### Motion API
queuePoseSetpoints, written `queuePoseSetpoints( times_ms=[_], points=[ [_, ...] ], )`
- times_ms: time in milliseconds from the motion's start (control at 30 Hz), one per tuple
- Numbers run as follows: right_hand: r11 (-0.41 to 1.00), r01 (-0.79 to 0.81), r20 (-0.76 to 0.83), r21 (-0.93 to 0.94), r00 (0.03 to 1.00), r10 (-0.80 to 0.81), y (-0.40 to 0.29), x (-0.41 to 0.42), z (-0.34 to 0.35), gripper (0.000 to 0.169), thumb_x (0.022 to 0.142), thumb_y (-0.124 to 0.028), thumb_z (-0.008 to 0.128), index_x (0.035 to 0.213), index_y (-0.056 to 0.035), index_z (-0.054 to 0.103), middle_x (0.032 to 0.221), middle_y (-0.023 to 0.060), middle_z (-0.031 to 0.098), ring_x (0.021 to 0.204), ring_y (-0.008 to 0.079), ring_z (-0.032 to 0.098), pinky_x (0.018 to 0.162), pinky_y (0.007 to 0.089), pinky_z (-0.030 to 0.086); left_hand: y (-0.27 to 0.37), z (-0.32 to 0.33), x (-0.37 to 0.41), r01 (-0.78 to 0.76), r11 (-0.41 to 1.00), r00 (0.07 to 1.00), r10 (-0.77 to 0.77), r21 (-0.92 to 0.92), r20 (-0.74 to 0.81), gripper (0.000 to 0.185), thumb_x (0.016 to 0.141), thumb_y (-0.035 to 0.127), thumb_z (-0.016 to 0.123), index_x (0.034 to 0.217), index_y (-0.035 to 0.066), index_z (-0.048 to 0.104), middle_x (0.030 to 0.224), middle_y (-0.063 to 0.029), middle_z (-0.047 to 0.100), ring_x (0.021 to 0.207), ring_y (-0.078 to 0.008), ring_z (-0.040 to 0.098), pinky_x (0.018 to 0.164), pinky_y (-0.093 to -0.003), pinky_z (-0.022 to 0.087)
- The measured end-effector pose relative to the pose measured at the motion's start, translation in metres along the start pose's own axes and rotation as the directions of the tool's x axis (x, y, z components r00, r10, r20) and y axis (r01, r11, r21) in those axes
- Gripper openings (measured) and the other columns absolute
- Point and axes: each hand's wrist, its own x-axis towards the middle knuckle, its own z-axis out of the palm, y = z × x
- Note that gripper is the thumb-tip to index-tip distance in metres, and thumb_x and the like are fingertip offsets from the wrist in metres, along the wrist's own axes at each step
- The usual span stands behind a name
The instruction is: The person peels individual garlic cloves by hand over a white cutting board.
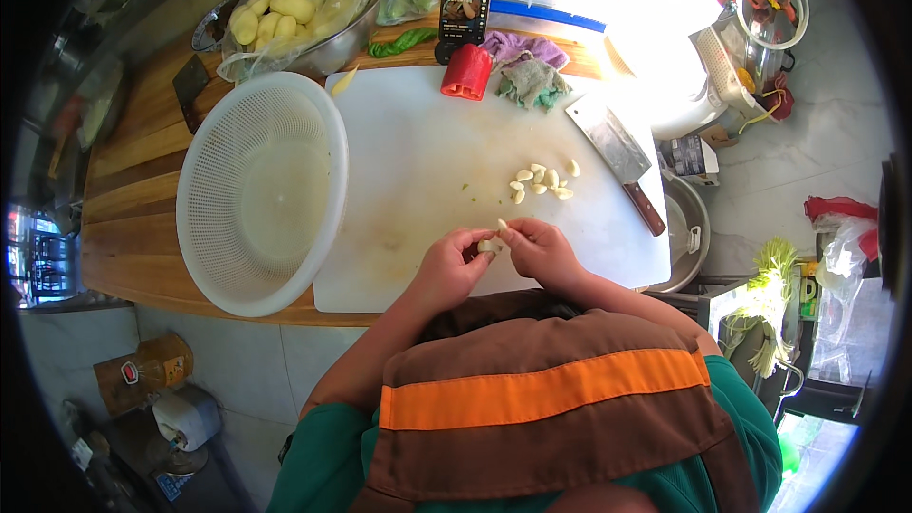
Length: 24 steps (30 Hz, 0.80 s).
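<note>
Over the near part of a white cutting board (399, 157), my left hand (454, 261) holds a pale garlic piece (489, 246); whether it is a clove or part of a bulb I cannot tell. Close beside it, my right hand (539, 248) pinches a garlic clove (502, 225) between thumb and fingers. Several peeled garlic cloves (552, 179) lie loosely grouped just beyond my right hand. To their right a cleaver (611, 141) rests flat, its brown wooden handle towards me.
A white plastic colander (335, 228) overlaps the board's left edge. At the back are a red pepper piece (467, 73), crumpled cloths (533, 80), an upright phone (466, 0), a green pepper (402, 42) and a bag of peeled potatoes (292, 7). A metal basin (702, 228) stands off the right edge.
</note>
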Motion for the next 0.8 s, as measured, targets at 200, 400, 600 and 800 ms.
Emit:
queuePoseSetpoints(
  times_ms=[200,400,600,800],
  points=[
    [0.964,-0.075,0.039,0.254,0.997,0.067,0.0,0.002,-0.004,0.024,0.089,-0.021,0.057,0.095,0.0023,0.055,0.057,-0.0052,0.041,0.045,0.0026,0.034,0.04,0.02,0.027,-0.011,-0.006,0.005,-0.065,0.891,0.978,0.146,0.45,-0.148,0.033,0.076,0.014,0.065,0.106,0.0,0.058,0.082,-0.0097,0.058,0.07,-0.016,0.056,0.064,-0.028,0.046],
    [0.967,-0.076,0.035,0.243,0.997,0.069,-0.002,0.001,-0.006,0.021,0.088,-0.018,0.059,0.091,0.0024,0.056,0.057,-0.0053,0.041,0.045,0.0026,0.033,0.04,0.0201,0.026,-0.017,-0.014,0.009,-0.193,0.536,0.852,0.507,0.822,-0.13,0.029,0.079,0.014,0.062,0.105,0.001,0.058,0.088,-0.0112,0.056,0.077,-0.0172,0.054,0.067,-0.0291,0.045],
    [0.946,-0.151,0.184,0.287,0.978,0.1,-0.012,-0.006,-0.009,0.02,0.09,-0.017,0.055,0.093,0.0025,0.056,0.055,-0.0058,0.038,0.043,0.0027,0.03,0.038,0.0205,0.022,0.017,0.002,0.007,0.132,0.912,0.991,-0.109,-0.389,0.082,0.022,0.087,0.015,0.057,0.104,0.001,0.06,0.076,-0.0002,0.054,0.063,-0.0087,0.047,0.054,-0.0209,0.039],
    [0.908,-0.214,0.261,0.361,0.958,0.122,-0.014,-0.011,-0.012,0.019,0.091,-0.017,0.053,0.092,0.0019,0.056,0.052,-0.0067,0.035,0.042,0.0022,0.027,0.038,0.0199,0.02,0.013,0.001,0.005,0.232,0.745,0.972,-0.162,-0.625,0.168,0.02,0.086,0.009,0.057,0.104,0.0,0.059,0.075,0.0013,0.054,0.06,-0.0056,0.046,0.05,-0.0184,0.035]
  ],
)
